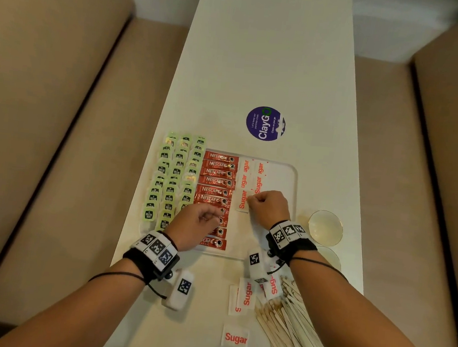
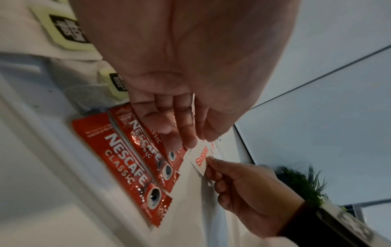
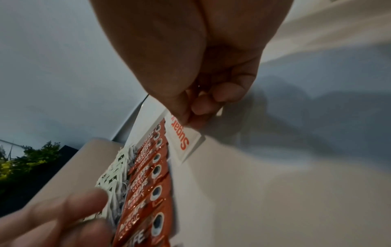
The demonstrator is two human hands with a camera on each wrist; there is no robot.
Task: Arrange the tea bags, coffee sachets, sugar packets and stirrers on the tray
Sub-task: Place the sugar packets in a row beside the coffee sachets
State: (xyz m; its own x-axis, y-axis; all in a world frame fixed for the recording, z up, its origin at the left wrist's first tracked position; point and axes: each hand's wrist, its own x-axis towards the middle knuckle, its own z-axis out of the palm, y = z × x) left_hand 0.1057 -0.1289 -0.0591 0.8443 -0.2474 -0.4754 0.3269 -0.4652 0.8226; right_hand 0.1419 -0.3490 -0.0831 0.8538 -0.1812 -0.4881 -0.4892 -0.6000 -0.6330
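A white tray (image 1: pixel 295 180) holds three columns of green tea bags (image 1: pixel 173 178), a column of red coffee sachets (image 1: pixel 217 177) and white sugar packets (image 1: pixel 251 175). My right hand (image 1: pixel 251 201) pinches one sugar packet (image 1: pixel 242 201) by its edge, low over the tray beside the sachets; the right wrist view shows this packet (image 3: pixel 184 138) tilted between thumb and fingers. My left hand (image 1: pixel 209 216) hovers over the near coffee sachets (image 2: pixel 127 163), fingers relaxed and holding nothing. Wooden stirrers (image 1: pixel 290 329) lie piled on the table at the near right.
Loose sugar packets (image 1: pixel 236 338) lie on the table near me, left of the stirrers. Two small glass bowls (image 1: pixel 325 227) stand right of the tray. A round purple sticker (image 1: pixel 265 123) is beyond it. Beige sofa seats (image 1: pixel 43 125) flank the narrow table.
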